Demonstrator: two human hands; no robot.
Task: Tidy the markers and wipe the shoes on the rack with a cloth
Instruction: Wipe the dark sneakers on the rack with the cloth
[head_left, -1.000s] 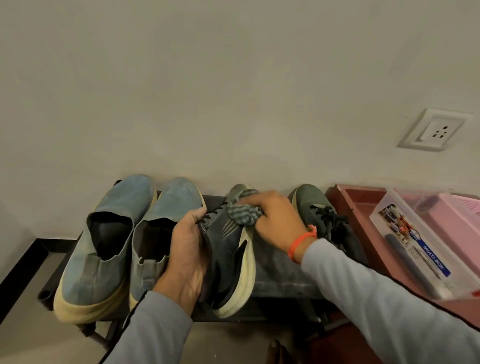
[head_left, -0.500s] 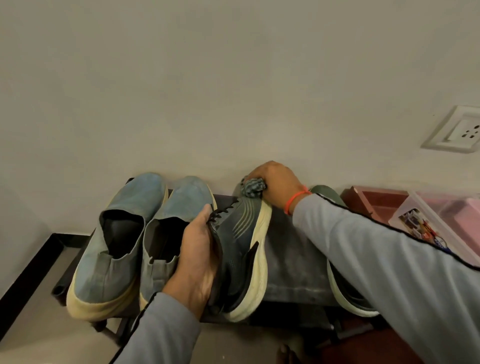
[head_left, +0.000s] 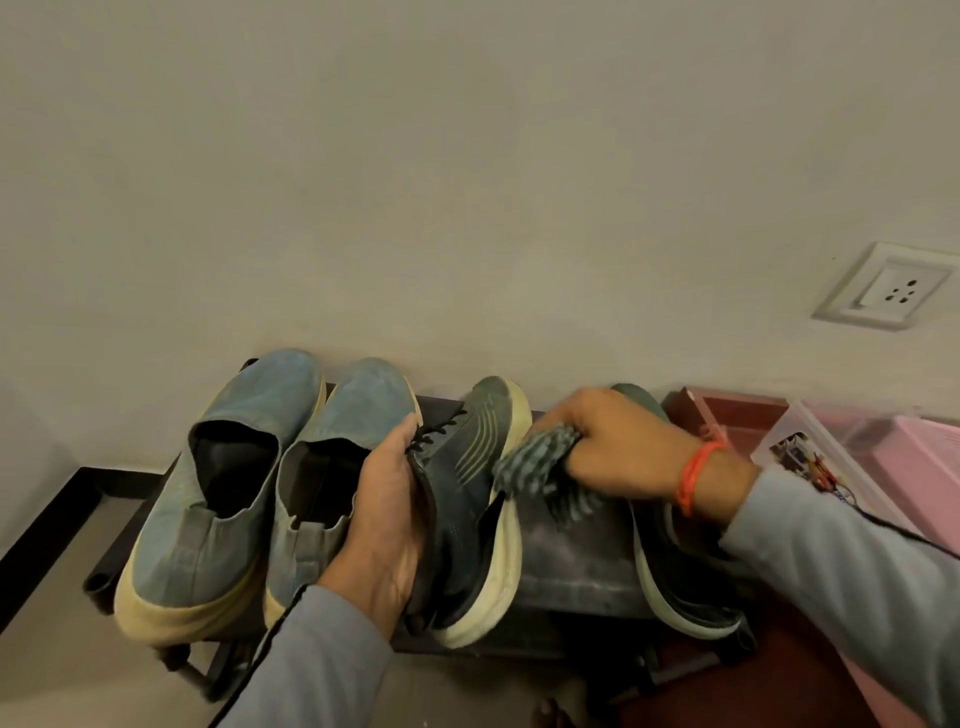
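Honestly, from the head view, the one view there was, the likeliest slip looked to be the dark sneaker (head_left: 467, 499) at lower centre of the frame: the left hand (head_left: 387, 525) had it tipped onto its side, fingers curled round the collar and laces, its pale sole turned toward the right, and it seemed to rest partly on the front edge of the black rack (head_left: 571, 566). If that grasp loosened while the cloth pushed against it, I judged the shoe could roll off the rack to the floor. The right hand (head_left: 618, 447), an orange band (head_left: 696, 478) at its wrist, clutched the bunched grey checked cloth (head_left: 540, 467) just right of the sneaker's sole, near the toe end; whether the cloth touched the sole I couldn't tell. Its mate, the second dark sneaker (head_left: 670, 582), lay under that forearm at lower right, and a careless sweep of the sleeve might have nudged it forward. The two blue slip-ons (head_left: 223, 467) sat side by side at lower left, close enough to be jostled by the left elbow. At the right edge stood a clear plastic box (head_left: 810, 457) with a printed label beside a pink container (head_left: 914, 457); I took it for the markers' box, though no markers showed plainly, and its lettering was too small and blurred to read. No brand name was legible on any shoe. A white wall socket (head_left: 888, 286) sat at upper right.
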